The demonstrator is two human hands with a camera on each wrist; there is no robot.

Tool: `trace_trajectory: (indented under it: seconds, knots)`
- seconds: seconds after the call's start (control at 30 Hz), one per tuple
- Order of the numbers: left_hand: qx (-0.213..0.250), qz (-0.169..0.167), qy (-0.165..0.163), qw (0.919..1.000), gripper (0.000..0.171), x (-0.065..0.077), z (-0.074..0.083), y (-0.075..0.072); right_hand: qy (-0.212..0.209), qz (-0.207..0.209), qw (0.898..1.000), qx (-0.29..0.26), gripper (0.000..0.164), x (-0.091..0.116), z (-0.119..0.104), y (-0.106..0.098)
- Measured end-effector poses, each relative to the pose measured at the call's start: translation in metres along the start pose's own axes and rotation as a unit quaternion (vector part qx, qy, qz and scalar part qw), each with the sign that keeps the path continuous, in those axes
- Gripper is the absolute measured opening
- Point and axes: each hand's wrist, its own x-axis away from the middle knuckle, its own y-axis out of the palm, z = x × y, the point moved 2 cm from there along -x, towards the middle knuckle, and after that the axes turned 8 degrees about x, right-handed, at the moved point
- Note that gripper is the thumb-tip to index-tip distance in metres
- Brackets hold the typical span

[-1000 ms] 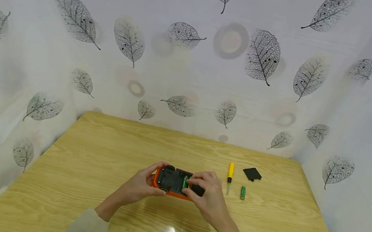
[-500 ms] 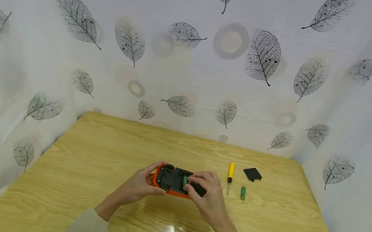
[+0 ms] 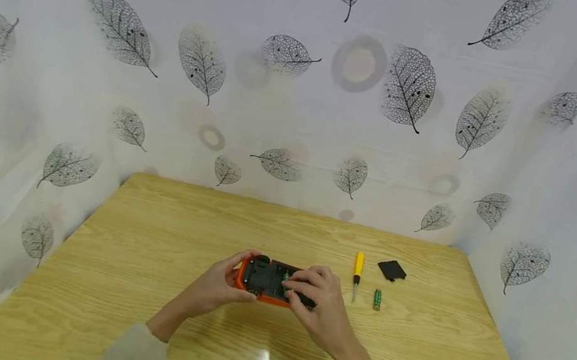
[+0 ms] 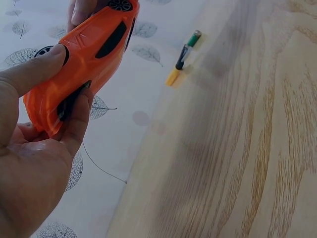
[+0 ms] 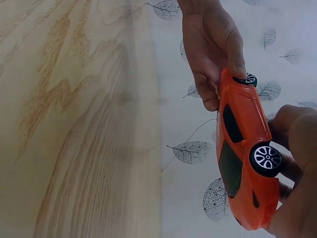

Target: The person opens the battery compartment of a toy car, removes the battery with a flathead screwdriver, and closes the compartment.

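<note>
An orange toy car (image 3: 268,299) is held with its black underside (image 3: 259,274) towards the head camera. My left hand (image 3: 216,286) grips the car's left end, thumb by a wheel in the left wrist view. A green battery (image 3: 286,276) sits in the open battery compartment on the underside, partly covered by my fingers. My right hand (image 3: 322,303) has fingertips and thumb at this battery; in the right wrist view the same hand (image 5: 299,168) is behind the car body, its fingertips hidden.
Right of the hands lie a yellow screwdriver (image 3: 358,268), a second green battery (image 3: 377,299) and a black battery cover (image 3: 392,270) on the wooden table (image 3: 174,212). A leaf-patterned curtain (image 3: 287,116) stands behind the table. A thin wire (image 4: 101,166) trails from the car.
My right fingers have shifted slightly left over the battery, covering more of it. The battery appears lower in the compartment. My left hand keeps its grip on the car.
</note>
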Motion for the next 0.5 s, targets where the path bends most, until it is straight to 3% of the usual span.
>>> trace_trajectory:
  seconds: [0.5]
  knots:
    - [0.017,-0.011,-0.004,0.9998,0.079,0.0012,0.0011,0.0025,-0.024,-0.063,0.998,-0.006,0.021,-0.0026,0.0025,-0.007]
